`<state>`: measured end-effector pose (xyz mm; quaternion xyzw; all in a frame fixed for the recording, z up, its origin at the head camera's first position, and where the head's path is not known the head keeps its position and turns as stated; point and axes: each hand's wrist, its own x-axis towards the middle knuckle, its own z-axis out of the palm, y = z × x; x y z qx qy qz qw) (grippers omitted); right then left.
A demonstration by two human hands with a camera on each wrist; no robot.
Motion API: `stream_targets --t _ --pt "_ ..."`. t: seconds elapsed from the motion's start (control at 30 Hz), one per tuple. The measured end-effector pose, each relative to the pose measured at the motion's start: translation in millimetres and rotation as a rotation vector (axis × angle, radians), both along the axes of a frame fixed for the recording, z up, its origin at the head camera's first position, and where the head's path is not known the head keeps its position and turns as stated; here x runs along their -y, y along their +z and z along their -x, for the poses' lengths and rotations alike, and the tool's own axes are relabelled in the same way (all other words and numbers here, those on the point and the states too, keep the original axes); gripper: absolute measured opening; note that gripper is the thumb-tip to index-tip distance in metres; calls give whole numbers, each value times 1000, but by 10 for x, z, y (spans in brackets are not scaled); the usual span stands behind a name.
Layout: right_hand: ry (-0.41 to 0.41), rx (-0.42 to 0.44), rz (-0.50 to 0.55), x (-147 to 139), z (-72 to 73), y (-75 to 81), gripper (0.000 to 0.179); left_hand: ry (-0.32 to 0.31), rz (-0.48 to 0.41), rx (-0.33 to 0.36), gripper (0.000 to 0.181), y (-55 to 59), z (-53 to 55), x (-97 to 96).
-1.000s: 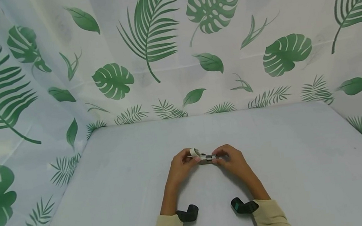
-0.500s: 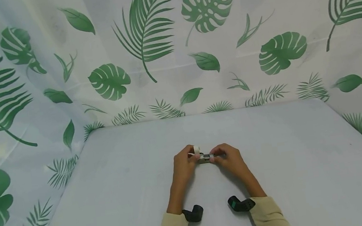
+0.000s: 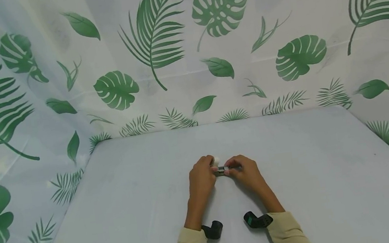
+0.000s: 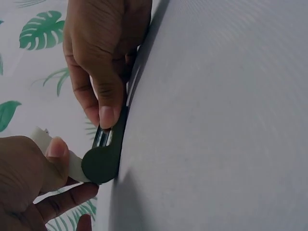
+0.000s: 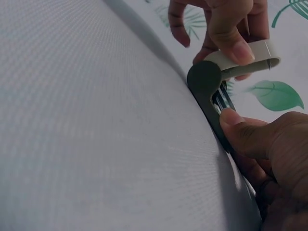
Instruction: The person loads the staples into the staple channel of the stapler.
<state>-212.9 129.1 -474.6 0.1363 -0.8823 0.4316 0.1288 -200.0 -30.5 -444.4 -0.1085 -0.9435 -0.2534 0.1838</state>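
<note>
A small stapler (image 3: 221, 169) stands on the table between both hands, its top cover swung up from the base. My left hand (image 3: 201, 179) pinches the raised cream cover (image 5: 263, 52) between thumb and fingers, close to the round dark hinge (image 5: 204, 77). With thumb and fingers, my right hand (image 3: 246, 174) holds the free end of the dark base (image 4: 115, 139). Between the cover and the right thumb, the metal rail (image 5: 221, 99) is partly exposed. The right fingers hide the rail's far end.
A white cloth covers the table (image 3: 147, 208). Behind it and to the left hangs a white curtain (image 3: 174, 79) printed with green leaves. Black wrist cameras (image 3: 213, 230) sit on both forearms, close to the tabletop.
My left hand has turned and moved right, tipping the cream cover further toward the right hand. My right hand keeps its hold on the base. The head view has shifted slightly.
</note>
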Motion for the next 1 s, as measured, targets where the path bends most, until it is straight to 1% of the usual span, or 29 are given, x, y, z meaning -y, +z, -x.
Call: stream_targets --t 0.07,0.13,0.27,0.4,0.5,0.63,0.7,0.83,0.9,1.0 --pt "4 -2 7 0 -3 5 20 8 51 -28 20 2 -2 -18" --pt "5 -3 11 -1 -5 7 20 17 87 -34 20 9 -3 -38" --pt "-1 1 6 -3 -6 0 20 32 148 -12 20 28 3 -76" --pt "-7 6 2 3 -9 -1 20 48 248 13 22 48 1 -115" --pt "-6 2 8 8 -9 0 22 56 320 15 24 64 -7 -142" --pt "-8 -1 11 3 -11 9 23 53 357 2 24 71 -13 -163" --pt "-9 -5 7 -3 -10 9 24 46 347 -15 24 62 -14 -167" --pt "-4 -8 -2 -20 -4 0 25 21 260 -45 26 23 -21 -155" --pt "5 8 -3 -29 -6 -1 27 3 195 -25 28 -5 -28 -138" --pt "26 47 -3 -36 -12 2 31 -46 67 43 31 -50 -41 -93"
